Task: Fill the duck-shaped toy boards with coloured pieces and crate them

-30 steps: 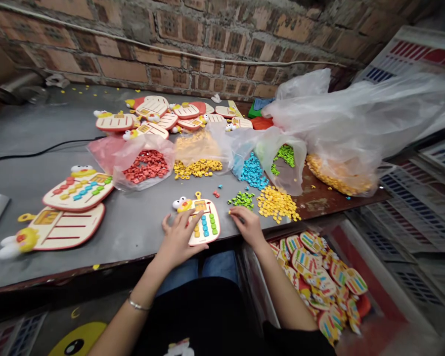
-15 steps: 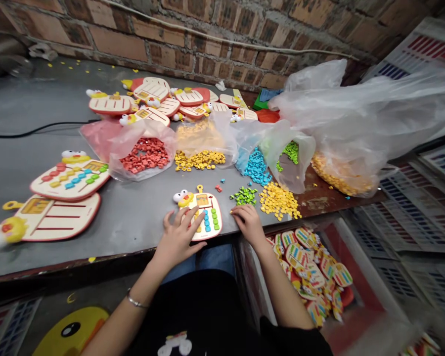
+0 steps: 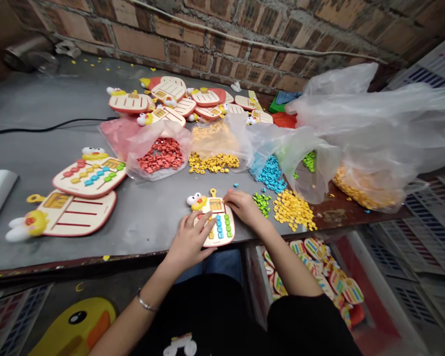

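TEXT: none can be read | small print on lower edge of pale board (image 3: 223, 229): seen, too small to be deciphered

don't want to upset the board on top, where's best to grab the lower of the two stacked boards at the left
Probably by the near rim of the lower board, coming from the front edge of the table: that rim is uncovered, while the upper board overlaps its far side.
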Motion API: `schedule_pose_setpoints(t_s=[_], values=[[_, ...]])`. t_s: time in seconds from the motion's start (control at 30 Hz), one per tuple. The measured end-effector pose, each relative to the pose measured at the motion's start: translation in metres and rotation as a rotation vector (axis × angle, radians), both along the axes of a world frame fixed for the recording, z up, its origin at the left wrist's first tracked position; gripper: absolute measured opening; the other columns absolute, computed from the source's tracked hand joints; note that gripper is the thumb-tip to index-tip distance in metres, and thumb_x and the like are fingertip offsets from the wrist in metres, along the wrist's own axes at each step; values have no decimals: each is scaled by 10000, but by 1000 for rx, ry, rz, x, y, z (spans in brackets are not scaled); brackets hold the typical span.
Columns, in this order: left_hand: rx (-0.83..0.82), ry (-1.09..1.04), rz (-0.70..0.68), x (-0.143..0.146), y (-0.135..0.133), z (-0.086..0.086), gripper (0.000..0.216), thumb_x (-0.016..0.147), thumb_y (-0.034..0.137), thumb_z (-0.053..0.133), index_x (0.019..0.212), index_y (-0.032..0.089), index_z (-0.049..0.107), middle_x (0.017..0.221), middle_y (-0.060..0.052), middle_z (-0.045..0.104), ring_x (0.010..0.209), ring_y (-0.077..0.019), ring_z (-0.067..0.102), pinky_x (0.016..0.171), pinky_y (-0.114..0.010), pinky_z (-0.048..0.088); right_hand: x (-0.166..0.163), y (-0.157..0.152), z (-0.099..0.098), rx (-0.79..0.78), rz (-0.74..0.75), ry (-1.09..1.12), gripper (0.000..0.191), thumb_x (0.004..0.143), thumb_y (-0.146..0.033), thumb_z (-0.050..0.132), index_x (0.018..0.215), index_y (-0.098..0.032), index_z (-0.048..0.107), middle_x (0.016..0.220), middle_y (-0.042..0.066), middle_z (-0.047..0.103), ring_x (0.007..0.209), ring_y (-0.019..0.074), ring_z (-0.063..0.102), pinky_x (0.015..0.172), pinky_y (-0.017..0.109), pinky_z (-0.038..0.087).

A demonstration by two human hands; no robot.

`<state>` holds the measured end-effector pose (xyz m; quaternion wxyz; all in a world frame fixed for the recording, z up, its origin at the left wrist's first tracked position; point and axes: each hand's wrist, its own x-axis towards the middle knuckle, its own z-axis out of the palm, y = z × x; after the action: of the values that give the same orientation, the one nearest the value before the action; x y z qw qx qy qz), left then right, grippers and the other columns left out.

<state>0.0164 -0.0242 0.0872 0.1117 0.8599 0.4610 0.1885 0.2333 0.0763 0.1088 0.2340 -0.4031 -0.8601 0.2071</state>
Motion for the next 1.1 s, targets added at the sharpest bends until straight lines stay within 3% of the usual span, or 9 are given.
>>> schedule_pose_setpoints(t_s=[0.13,0.27,0.33,0.43,0.57,0.67,0.77,0.97,1.1], values=[[-13,-12,-7,-1,1,0,619,792,391,641,1356,203,469,1440,-112,442,1267,-346,363,1026,-503,315,-1,4,1,-71,8,-3,147,866,-124,543,804,-186,661,851,60,692,836,189,628,833,336,498],[-16,-6,-15,-2,1,-1,605,805,390,630,1356,193,475,1444,-111,441,1277,-352,360,1035,-505,301,2,15,6,-241,11,49,100,846,-166,595,778,-178,667,826,48,691,797,176,636,777,312,506],[-10,-2,-19,-2,2,-1,609,803,395,637,1356,197,477,1439,-113,448,1279,-351,364,1037,-504,297,3,29,9,-372,30,50,31,795,-188,663,814,-165,671,822,41,691,754,163,638,726,289,514],[-4,17,-24,-3,2,-2,626,800,417,647,1361,201,473,1440,-106,450,1281,-349,366,1042,-500,290,0,55,9,-654,83,31,239,672,-210,768,886,-160,672,761,16,697,671,142,645,633,248,519],[-6,59,-28,-2,3,-4,644,797,433,656,1369,212,461,1448,-93,444,1273,-342,370,1040,-486,293,-10,85,3,-874,174,-94,295,515,-239,855,736,-160,676,626,-6,686,614,151,650,576,238,512],[-1,84,-31,-2,3,-4,647,800,431,657,1369,196,458,1437,-103,453,1255,-345,379,1033,-487,301,-17,94,-2,-885,189,-160,339,444,-261,882,693,-158,675,609,-5,688,600,156,648,567,241,502],[4,87,-38,-2,2,-4,639,813,437,640,1372,189,454,1440,-111,446,1252,-348,377,1028,-495,304,-19,93,-3,-857,164,-189,334,462,-277,880,701,-154,682,609,3,692,595,158,642,572,247,491],[51,74,-18,-1,-2,-4,682,828,396,620,1431,196,371,1451,-136,418,1273,-333,373,1057,-495,292,-11,65,20,-579,99,-281,86,688,-242,749,740,-185,710,674,-3,695,627,146,604,593,235,427],[163,31,-25,-3,-6,-8,704,828,367,616,1445,164,344,1461,-148,400,1313,-316,347,1097,-472,262,-7,32,40,-525,11,-61,179,833,-333,588,810,-166,648,694,2,653,637,140,565,591,237,426]])
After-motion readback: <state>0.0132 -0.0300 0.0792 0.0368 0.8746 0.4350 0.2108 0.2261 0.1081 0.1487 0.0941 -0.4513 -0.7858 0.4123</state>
